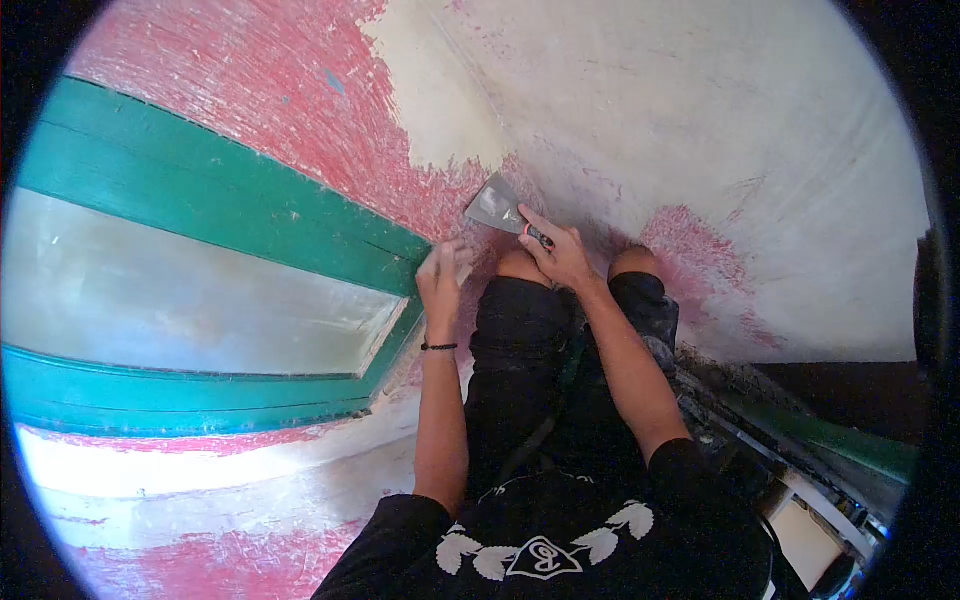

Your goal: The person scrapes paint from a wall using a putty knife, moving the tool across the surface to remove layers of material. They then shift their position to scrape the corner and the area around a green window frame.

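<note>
A putty knife (497, 204) with a wide metal blade and a dark handle with a red edge is in my right hand (566, 258). My index finger stretches along the handle toward the blade, and a pale smear marks the metal. The blade overlaps the patchy red-and-cream wall (440, 185) near the corner. My left hand (443, 275) is beside the end of the green window frame (330, 235), its fingers loosely bent and a little apart, slightly blurred, with nothing visible in them. A dark beaded bracelet circles that wrist.
Cloudy glass (190, 290) fills the green frame at left. The whitish wall (720, 120) at right carries a scraped red patch (695, 255). My bent knees, in black shorts (520, 330), are close to the walls. Behind my right arm are dark and green rails (800, 425).
</note>
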`<state>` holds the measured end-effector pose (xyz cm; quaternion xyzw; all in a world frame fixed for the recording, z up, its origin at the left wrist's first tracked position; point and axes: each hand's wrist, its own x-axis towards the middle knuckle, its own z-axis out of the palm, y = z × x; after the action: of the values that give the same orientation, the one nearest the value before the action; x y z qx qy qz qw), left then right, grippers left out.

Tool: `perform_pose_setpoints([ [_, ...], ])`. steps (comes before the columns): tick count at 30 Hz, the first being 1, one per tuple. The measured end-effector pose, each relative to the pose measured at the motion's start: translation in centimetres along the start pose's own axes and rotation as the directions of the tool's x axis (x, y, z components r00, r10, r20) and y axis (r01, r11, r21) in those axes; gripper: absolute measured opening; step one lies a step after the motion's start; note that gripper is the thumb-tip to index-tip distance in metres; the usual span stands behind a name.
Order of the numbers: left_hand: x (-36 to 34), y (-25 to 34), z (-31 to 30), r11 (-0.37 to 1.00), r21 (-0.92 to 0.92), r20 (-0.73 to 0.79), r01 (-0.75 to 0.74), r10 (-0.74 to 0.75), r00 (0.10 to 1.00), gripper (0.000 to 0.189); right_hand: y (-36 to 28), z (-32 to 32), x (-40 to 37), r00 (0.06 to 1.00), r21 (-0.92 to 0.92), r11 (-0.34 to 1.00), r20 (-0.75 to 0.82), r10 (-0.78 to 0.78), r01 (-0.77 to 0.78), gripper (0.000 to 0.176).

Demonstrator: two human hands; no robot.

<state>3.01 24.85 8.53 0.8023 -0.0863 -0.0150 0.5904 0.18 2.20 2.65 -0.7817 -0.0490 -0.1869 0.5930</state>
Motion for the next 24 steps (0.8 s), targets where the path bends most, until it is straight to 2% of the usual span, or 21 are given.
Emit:
perform_pose_setpoints([
  [3, -1.1, -6.7, -0.8, 0.970, 0.013, 0.167, 0.241, -0.240, 0.956, 0.059, 0.0, -0.9, 0.3, 1.000, 0.042, 0.999, 0.012, -0.014, 0.014, 0.049],
  [5, -3.6, -8.9, 0.4, 0.912, 0.002, 0.274, 0.410, -0.395, 0.877, 0.062, 0.7, -1.0, 0.4, 0.997, 0.111, 0.991, -0.013, -0.078, 0.079, 0.049],
  [7, -5.7, -11.8, 1.2, 0.831, -0.012, 0.353, 0.556, -0.516, 0.780, 0.063, 0.7, -1.6, 0.6, 0.998, 0.096, 0.993, -0.002, -0.070, 0.070, 0.050],
  [10, -6.9, -16.3, 2.2, 0.695, -0.081, 0.402, 0.714, -0.633, 0.662, 0.063, 0.8, -1.9, 0.9, 0.997, 0.075, 0.995, 0.018, -0.071, 0.070, 0.051],
  [14, -6.8, -20.7, 3.4, 0.572, -0.145, 0.427, 0.807, -0.700, 0.573, 0.063, 0.4, -1.8, 0.9, 0.997, 0.019, 0.999, 0.074, 0.037, -0.039, 0.051],
  [15, -6.7, -21.4, 3.8, 0.552, -0.158, 0.430, 0.819, -0.708, 0.560, 0.063, 0.4, -1.9, 1.3, 0.998, 0.020, 1.000, 0.057, 0.018, -0.020, 0.051],
  [20, -5.8, -24.5, 4.6, 0.507, -0.197, 0.427, 0.839, -0.726, 0.539, 0.064, 1.1, -1.7, 1.3, 0.999, -0.005, 1.000, 0.030, 0.011, -0.011, 0.051],
  [23, -4.6, -25.2, 4.5, 0.506, -0.208, 0.419, 0.837, -0.727, 0.544, 0.064, 0.3, -2.0, 1.4, 0.988, -0.027, 0.992, 0.086, 0.126, -0.124, 0.051],
  [24, -4.5, -25.2, 4.4, 0.507, -0.211, 0.411, 0.836, -0.730, 0.546, 0.064, 0.9, -1.5, 1.4, 0.997, -0.021, 0.998, 0.044, 0.057, -0.057, 0.052],
])
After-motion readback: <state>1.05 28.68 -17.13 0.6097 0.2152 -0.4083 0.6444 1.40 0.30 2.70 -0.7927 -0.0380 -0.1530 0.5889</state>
